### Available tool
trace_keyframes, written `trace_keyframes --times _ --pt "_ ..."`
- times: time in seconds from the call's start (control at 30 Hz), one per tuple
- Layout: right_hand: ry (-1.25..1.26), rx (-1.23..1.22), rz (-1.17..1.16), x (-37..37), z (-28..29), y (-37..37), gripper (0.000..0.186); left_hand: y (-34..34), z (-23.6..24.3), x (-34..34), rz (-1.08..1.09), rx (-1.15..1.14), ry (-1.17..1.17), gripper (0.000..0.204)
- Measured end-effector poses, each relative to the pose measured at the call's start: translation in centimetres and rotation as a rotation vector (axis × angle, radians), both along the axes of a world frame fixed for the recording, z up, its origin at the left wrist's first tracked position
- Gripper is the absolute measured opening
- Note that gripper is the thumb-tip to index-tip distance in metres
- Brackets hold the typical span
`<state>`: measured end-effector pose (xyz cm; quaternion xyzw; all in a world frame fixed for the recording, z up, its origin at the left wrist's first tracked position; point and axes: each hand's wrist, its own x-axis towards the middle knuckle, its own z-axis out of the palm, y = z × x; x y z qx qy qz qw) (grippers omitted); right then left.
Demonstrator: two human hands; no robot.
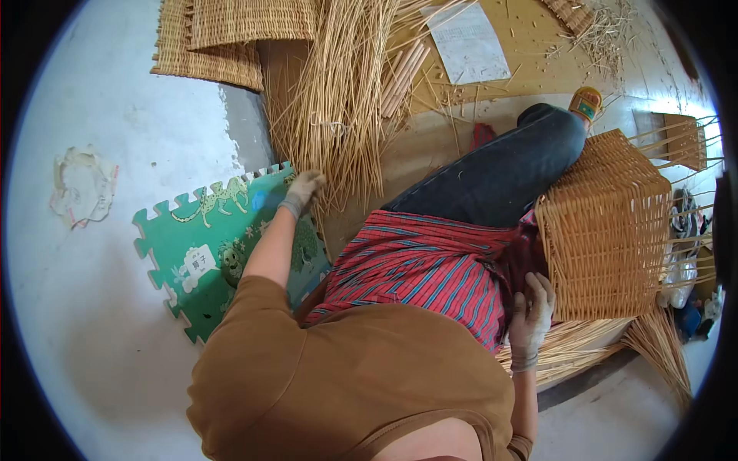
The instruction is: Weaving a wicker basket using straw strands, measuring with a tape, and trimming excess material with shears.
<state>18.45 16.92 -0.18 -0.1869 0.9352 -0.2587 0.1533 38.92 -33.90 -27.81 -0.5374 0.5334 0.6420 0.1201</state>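
My left hand (306, 189), in a pale work glove, reaches forward to the near ends of a big loose bundle of tan wicker rods (330, 100). Its fingers are curled in at the bundle's edge; the exact rods they grip are partly hidden. On the right, my right hand (532, 311), gloved too, is raised beside my lap with thumb and fingers apart and nothing between them. Close to its fingertips stands a half-woven wicker basket (607, 230), tilted on its side against my leg, with long unwoven stakes sticking out to the right.
A green foam puzzle mat (196, 280) lies under my left forearm. Woven wicker panels (231, 46) rest at the far left. Beyond the bundle are smooth sticks (405, 79) and a white sheet (467, 42). More rods (584, 353) lie below the basket.
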Motion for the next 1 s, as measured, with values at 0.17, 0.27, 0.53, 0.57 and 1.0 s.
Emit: trace_keyframes --times 0.17,0.27,0.53,0.57,1.0 --pt "0.01 -0.142 -0.054 -2.1 1.2 -0.3 0.038 5.4 10.9 -9.3 -0.11 0.715 0.382 0.033" --pt "-0.097 -0.315 -0.207 -4.4 2.2 -0.8 0.03 12.4 19.0 -17.4 -0.34 0.837 0.741 0.03" --pt "-0.222 -0.703 -0.082 -10.4 8.6 -4.5 0.033 26.3 28.4 -27.9 -1.301 0.521 0.871 0.016" --pt "0.036 -0.561 -0.033 -11.1 7.6 -3.4 0.025 27.8 28.7 -29.1 -1.294 0.464 0.911 0.013" --pt "0.249 -0.842 -0.606 -31.5 14.7 3.4 0.012 32.9 33.6 -49.7 -0.835 -0.161 1.299 0.026"
